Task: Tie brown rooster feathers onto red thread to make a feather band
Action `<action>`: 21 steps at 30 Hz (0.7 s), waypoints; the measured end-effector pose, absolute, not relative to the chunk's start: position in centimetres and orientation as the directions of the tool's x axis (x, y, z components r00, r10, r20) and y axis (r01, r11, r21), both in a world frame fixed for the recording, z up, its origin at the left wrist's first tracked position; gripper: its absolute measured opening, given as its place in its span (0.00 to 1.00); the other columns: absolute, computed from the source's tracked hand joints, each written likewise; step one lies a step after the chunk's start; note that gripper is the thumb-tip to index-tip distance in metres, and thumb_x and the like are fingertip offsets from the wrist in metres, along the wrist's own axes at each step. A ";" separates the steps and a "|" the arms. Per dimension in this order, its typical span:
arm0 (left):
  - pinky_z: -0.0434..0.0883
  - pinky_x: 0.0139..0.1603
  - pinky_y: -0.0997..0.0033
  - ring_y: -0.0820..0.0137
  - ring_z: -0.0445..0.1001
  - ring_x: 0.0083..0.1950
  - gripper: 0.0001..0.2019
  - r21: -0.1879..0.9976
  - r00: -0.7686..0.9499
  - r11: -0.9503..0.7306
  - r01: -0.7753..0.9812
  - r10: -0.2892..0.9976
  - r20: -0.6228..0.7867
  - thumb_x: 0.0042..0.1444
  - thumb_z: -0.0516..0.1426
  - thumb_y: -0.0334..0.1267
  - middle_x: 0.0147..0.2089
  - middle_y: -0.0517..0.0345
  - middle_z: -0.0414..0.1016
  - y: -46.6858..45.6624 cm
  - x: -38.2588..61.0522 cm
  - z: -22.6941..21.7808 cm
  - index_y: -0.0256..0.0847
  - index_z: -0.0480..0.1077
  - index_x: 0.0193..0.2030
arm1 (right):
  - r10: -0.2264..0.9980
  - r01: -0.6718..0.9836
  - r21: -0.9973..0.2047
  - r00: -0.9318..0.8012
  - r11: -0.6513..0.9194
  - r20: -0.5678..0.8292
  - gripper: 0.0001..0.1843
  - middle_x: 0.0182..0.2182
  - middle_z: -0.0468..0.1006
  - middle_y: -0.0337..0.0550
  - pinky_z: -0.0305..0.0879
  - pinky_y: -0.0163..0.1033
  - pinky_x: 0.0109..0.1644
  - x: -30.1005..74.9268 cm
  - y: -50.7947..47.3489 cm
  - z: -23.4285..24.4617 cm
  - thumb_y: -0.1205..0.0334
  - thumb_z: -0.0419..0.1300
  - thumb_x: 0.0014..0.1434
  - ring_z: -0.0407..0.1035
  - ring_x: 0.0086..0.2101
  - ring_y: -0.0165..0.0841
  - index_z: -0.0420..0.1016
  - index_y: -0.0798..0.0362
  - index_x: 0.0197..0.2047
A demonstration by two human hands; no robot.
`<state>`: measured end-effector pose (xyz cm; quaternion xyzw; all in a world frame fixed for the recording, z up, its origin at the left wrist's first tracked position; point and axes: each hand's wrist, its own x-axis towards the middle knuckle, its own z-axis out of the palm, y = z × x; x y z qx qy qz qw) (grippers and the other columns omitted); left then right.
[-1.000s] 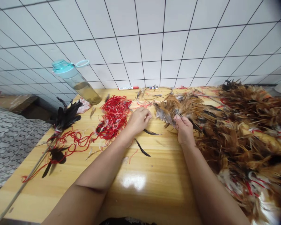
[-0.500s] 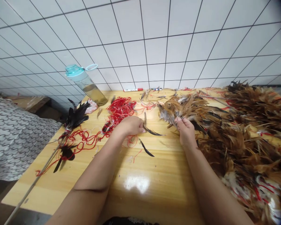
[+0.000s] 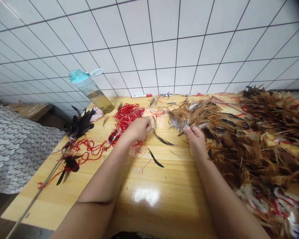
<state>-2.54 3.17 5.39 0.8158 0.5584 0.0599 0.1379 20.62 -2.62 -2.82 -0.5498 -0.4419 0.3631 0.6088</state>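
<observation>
My right hand is closed on the stem end of a bundle of brown feathers at the left edge of the big feather pile. My left hand is closed in a pinch beside the tangle of red string; thin red strands hang below it. What the fingers pinch is too small to name. Two loose black feathers lie on the wooden table between my hands.
A clear bottle with a teal lid stands at the back left near the tiled wall. A long stick with black feathers tied by red string lies along the left side. A red marker lies by the wall. Grey patterned cloth is off the table's left edge.
My left hand dropped to the table by the black feathers, then rose back toward the red string with strands trailing beneath it. My right hand kept its grip on the brown bundle.
</observation>
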 end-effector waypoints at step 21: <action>0.66 0.31 0.78 0.79 0.68 0.27 0.13 0.988 0.356 0.107 -0.111 0.932 -0.061 0.45 0.65 0.36 0.26 0.62 0.72 0.5 4.4 1.6 0.35 0.68 0.34 | 0.955 0.237 -0.966 0.247 0.106 0.166 0.17 0.24 0.69 0.39 0.60 0.39 0.35 17.9 -3.2 -3.3 0.48 0.54 0.55 0.62 0.29 0.32 0.66 0.51 0.24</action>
